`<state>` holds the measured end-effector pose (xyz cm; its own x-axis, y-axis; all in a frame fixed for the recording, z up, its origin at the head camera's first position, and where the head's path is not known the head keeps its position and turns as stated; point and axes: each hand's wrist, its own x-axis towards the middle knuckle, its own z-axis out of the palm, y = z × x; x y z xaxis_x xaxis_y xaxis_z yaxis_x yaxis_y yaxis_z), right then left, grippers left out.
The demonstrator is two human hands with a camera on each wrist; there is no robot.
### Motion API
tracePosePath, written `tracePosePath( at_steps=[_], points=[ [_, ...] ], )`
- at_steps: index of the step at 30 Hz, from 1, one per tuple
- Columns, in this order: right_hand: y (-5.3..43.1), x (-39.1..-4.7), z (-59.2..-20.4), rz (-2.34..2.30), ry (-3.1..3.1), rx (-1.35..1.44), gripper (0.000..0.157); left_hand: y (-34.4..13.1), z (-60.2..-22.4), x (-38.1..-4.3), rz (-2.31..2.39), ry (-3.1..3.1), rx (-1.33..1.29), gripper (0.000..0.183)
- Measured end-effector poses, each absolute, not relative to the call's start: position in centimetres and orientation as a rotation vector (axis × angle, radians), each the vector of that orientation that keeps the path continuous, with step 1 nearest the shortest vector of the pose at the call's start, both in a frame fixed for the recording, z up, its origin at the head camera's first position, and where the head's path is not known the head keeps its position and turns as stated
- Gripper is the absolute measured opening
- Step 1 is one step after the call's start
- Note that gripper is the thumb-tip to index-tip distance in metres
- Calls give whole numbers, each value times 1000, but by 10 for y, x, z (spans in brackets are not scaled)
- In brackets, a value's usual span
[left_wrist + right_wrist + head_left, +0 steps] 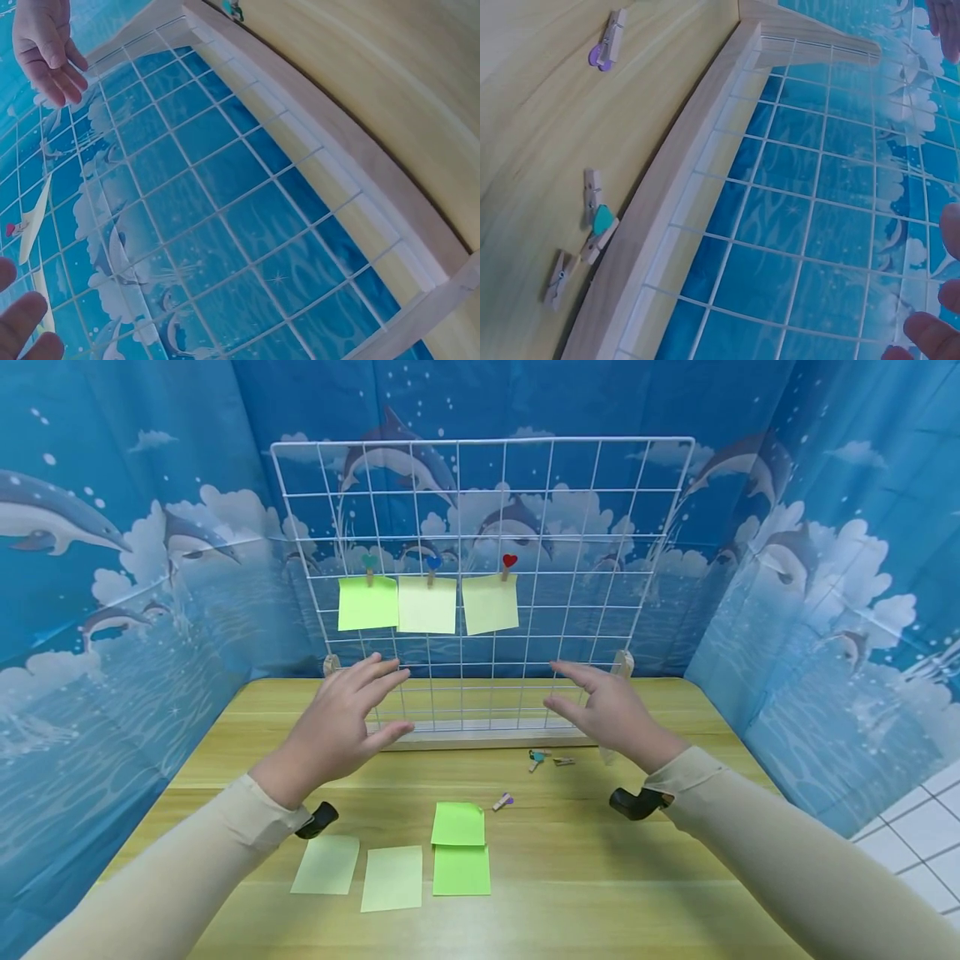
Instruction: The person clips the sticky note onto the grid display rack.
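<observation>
My left hand hovers over the table before the lower left of a white wire grid, fingers spread and holding nothing. Facing it, my right hand is raised at the lower right of the grid, also holding nothing, its thumb apart from the fingers. Three sticky notes hang on the grid: a bright green note and two pale ones, a middle note and a right note. Small wooden clothespins hold them, with a teal heart, a blue heart and a red heart.
On the table lie two pale notes, a left one and a right one, and overlapping bright green notes. A purple-trimmed clothespin and several others, one with a teal heart, lie near the grid's wooden base.
</observation>
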<state>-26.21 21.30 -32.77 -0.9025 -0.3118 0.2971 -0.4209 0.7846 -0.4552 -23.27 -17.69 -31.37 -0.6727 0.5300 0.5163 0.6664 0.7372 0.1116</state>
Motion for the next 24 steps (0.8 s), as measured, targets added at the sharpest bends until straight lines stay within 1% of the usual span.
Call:
tracePosePath(
  at_steps=[15, 24],
  points=[
    [212, -261, -342, 785, -2835, 604, 74, -185, -330, -231, -404, -2542, -895, 69],
    [211, -260, -357, 769, -2853, 639, 71, -193, -340, -228, -399, -2626, -858, 71]
  ],
)
